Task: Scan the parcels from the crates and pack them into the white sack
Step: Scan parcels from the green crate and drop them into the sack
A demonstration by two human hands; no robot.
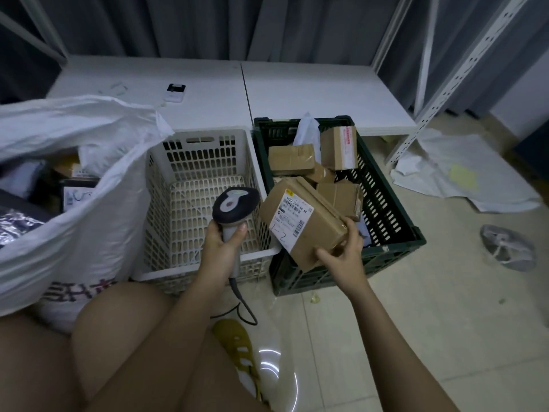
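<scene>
My left hand (221, 242) grips the handle of a grey and black barcode scanner (234, 205), whose head points toward a parcel. My right hand (341, 248) holds that brown cardboard parcel (300, 221) by its lower right corner, its white shipping label facing the scanner. The parcel hangs over the near left corner of the dark green crate (389, 209), which holds several more brown boxes (292, 157) and a white bag. A white crate (205, 203) stands beside it with nothing visible inside. The open white sack (89, 203) on the left holds several parcels.
A low white table (297, 90) stands behind the crates with a small black and white device (175, 92) on it. White metal shelf posts (451, 84) rise at the right. Crumpled white sacks (463, 173) and a grey shoe (508, 248) lie on the tiled floor. My knees fill the foreground.
</scene>
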